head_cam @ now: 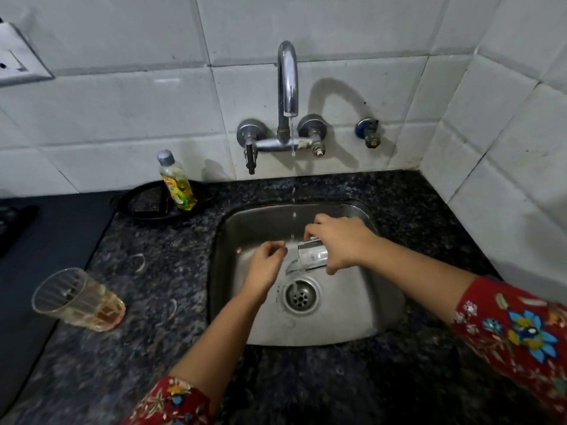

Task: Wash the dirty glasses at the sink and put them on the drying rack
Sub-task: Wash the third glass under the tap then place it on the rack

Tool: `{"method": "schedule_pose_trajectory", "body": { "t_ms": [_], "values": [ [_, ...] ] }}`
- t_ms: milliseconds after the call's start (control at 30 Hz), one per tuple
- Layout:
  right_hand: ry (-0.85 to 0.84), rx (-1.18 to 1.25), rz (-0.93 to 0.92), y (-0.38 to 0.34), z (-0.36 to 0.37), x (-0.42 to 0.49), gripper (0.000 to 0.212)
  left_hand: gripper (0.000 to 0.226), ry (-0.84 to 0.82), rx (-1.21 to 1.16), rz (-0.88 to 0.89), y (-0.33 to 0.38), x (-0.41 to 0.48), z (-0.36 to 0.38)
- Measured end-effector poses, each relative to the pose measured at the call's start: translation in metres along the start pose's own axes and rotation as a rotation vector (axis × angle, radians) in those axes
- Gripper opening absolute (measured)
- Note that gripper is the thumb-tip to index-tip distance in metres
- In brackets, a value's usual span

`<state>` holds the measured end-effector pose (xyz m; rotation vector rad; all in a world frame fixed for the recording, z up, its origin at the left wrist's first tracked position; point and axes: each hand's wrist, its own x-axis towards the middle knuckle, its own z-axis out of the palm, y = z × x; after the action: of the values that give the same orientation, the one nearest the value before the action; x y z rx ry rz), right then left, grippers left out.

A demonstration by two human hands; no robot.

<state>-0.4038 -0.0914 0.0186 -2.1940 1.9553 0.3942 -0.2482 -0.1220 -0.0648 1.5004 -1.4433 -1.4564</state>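
A dirty glass (78, 299) stands on the dark granite counter (159, 271) left of the steel sink (306, 329). Over the basin, the left hand (266, 268) hangs loosely curled, holding nothing. Just beside it, the right hand (340, 240) grips a tilted glass (311, 256), water pouring from it toward the drain (300, 297).

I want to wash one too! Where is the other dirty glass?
In the head view, the dirty glass stands on the dark counter at the left, left of the sink and in front of the soap bottle.
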Motion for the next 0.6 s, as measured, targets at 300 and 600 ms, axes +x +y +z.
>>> {"method": "schedule_pose_trajectory", "body": {
  "t_ms": [300,600],
  "values": [
    [-0.016,-0.567,-0.15,-0.025,-0.033,-0.009,0.056,0.021,0.03,0.176,0.02,-0.024,-0.013,0.003],
    [0.076,-0.456,-0.175,-0.022,-0.024,-0.004,0.06,0.02,0.071,0.236,0.041,-0.025,-0.024,0.0]
  ]
}}
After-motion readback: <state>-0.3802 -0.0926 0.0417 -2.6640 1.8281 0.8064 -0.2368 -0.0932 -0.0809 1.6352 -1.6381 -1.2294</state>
